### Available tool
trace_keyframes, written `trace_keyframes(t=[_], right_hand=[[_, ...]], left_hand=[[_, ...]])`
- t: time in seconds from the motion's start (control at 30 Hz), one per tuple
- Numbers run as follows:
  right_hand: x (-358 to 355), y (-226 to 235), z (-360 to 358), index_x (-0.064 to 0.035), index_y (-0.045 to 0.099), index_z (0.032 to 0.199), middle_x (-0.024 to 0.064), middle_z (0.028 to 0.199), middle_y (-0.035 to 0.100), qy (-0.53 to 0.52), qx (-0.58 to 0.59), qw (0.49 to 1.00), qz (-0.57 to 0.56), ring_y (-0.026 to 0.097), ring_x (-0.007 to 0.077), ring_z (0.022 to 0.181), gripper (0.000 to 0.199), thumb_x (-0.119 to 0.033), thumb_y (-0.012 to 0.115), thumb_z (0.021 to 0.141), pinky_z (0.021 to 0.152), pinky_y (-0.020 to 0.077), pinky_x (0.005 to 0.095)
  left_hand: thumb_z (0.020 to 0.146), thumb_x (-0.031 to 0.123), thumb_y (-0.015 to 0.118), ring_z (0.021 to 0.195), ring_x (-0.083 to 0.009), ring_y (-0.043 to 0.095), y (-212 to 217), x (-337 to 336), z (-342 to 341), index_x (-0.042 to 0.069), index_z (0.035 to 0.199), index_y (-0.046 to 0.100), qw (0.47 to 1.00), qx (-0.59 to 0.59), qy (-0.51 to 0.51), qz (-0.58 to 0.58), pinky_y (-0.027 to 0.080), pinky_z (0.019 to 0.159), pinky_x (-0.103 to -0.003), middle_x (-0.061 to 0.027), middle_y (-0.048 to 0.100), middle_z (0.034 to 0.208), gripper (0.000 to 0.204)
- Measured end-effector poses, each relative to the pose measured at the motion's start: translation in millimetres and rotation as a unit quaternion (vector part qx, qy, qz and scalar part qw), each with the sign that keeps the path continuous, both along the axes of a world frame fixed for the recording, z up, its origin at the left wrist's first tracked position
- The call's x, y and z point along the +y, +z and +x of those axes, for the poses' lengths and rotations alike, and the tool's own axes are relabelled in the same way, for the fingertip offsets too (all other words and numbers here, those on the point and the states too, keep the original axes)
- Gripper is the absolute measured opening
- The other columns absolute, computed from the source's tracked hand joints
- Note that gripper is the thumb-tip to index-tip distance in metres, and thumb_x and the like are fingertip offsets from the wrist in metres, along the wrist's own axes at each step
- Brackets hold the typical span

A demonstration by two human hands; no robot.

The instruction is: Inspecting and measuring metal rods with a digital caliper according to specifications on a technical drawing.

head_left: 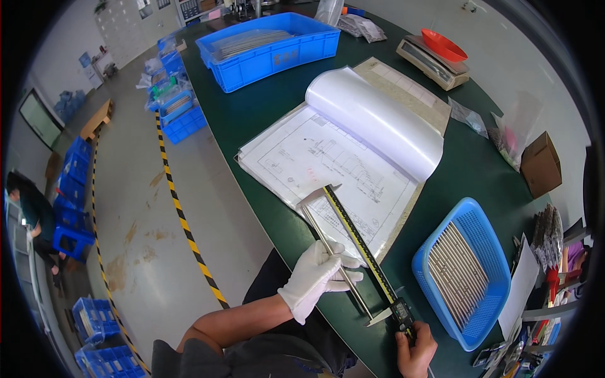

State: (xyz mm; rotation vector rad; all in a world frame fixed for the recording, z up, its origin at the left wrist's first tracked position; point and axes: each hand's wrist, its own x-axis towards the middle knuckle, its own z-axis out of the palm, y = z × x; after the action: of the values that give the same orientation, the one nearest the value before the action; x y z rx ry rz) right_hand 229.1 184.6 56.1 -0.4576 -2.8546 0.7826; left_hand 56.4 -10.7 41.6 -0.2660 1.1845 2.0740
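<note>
My left hand [317, 272], in a white glove, is closed around a thin metal rod [356, 294]. The rod runs slantwise over the table edge. My bare right hand [414, 353] grips the black display end of a long digital caliper [357, 240]. The caliper's jaws span the rod, one near its upper end and the other near its lower end. Beneath the caliper's far end lies a stack of technical drawings [283, 155] with its upper sheets rolled back. To the right of the caliper, a light-blue plastic basket [430, 293] holds several similar metal rods [459, 271].
On the green table [265, 201] stand a large blue crate [271, 70] with bagged rods, a scale with a red pan [444, 45] and a cardboard box [542, 165]. Blue crates [183, 123] line the floor at left, where a person [38, 214] is near the wall.
</note>
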Motion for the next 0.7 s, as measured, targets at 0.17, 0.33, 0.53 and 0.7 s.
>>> trace_keyframes(t=[0.17,0.33,0.53,0.7], right_hand=[[0.1,-2.4,1.3,-0.0045,0.056,0.096,0.0158,0.076,0.059,0.006,0.006,1.0,0.008,0.059,0.0314,0.065,0.024,-0.019,0.063,0.079,0.056,0.0464,0.0371],[-0.2,-1.8,6.8,-0.0045,0.056,0.097,0.0165,0.076,0.06,-0.011,-0.013,1.0,-0.013,0.059,0.0337,0.065,0.026,-0.021,0.063,0.079,0.057,0.0461,0.0383],[5.0,-12.2,2.0,-0.0014,0.052,0.087,0.0122,0.06,0.051,-0.022,0.001,1.0,-0.018,0.049,0.0262,0.049,0.025,-0.014,0.067,0.071,0.047,0.039,0.035],[6.0,-7.2,1.2,-0.0024,0.054,0.089,0.013,0.064,0.055,-0.033,-0.013,0.999,-0.025,0.054,0.0304,0.05,0.03,-0.018,0.07,0.07,0.047,0.0418,0.0376]], left_hand=[[0.093,0.011,0.038,0.091,-0.0283,0.062,1.6,-1.2,1.0,0.009,0.105,0.04,1.0,-0.001,0.0,-0.01,0.051,0.076,-0.037,-0.013,0.056,0.098,0.012],[0.092,0.01,0.038,0.091,-0.0283,0.062,0.5,-0.9,4.1,0.008,0.104,0.04,1.0,0.0,-0.01,-0.012,0.051,0.077,-0.038,-0.0094,0.056,0.093,0.012],[0.091,0.008,0.04,0.082,-0.0261,0.063,2.6,3.2,3.3,0.008,0.101,0.041,1.0,0.009,0.024,-0.013,0.052,0.076,-0.04,-0.0044,0.053,0.081,0.01],[0.089,0.003,0.039,0.077,-0.0237,0.064,7.7,4.3,0.8,0.006,0.1,0.041,0.999,0.027,0.027,-0.033,0.054,0.073,-0.038,-0.0053,0.054,0.081,0.011]])
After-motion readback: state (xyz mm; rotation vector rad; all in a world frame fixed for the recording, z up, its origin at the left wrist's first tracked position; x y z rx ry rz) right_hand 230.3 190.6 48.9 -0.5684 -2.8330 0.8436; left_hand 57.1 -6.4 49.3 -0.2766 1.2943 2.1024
